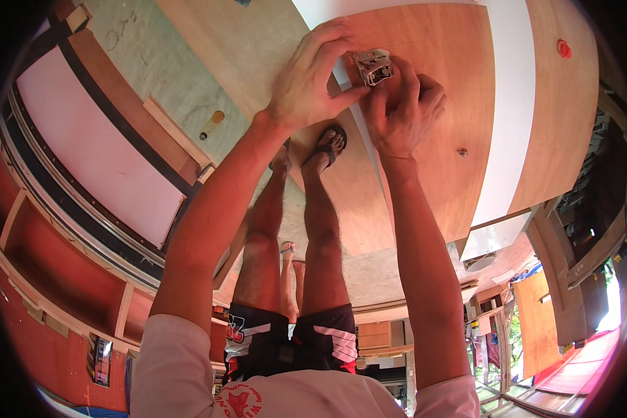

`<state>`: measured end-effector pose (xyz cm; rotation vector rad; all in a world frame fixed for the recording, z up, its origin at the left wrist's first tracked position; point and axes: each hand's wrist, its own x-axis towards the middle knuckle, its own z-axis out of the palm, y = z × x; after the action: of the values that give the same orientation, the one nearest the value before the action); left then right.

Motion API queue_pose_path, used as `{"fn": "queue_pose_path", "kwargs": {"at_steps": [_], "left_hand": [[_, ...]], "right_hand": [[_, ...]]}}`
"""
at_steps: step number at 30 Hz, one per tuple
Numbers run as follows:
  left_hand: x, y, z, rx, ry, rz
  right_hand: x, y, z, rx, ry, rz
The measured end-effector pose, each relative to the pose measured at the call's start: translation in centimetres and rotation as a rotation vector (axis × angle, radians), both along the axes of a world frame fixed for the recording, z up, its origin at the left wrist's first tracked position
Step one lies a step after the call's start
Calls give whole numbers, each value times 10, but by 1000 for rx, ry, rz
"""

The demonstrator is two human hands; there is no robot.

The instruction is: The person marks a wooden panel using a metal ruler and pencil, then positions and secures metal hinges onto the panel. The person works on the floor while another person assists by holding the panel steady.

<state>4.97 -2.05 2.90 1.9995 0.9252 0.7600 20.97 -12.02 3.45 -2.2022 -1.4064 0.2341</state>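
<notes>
Near the top middle, a small silvery metal fitting (373, 67), hinge-like in shape, is held between my two hands above the edge of a wooden panel (439, 83). My left hand (313, 73) curves round its left side, thumb below and fingers above. On the other side, my right hand (403, 111) pinches it with thumb and forefinger while the remaining fingers curl in. My fingers partly cover the fitting, so its exact kind is unclear.
A small dark metal piece (462, 152) and a red ring-shaped scrap (563, 48) lie on the boards to the right. A white strip (512, 104) runs between the boards. Framed panels (97, 139) stand at left. Another person's leg (288, 279) shows behind mine.
</notes>
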Motion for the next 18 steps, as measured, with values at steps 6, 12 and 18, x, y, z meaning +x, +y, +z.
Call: {"fn": "queue_pose_path", "kwargs": {"at_steps": [6, 12, 18], "left_hand": [[-2, -1, 3, -20, 42, -17], [-17, -11, 25, -31, 113, 73], [-91, -101, 38, -324, 312, 321]], "right_hand": [[0, -1, 1, 9, 20, -6], [0, 1, -3, 59, -5, 21], [3, -2, -5, 22, -21, 30]]}}
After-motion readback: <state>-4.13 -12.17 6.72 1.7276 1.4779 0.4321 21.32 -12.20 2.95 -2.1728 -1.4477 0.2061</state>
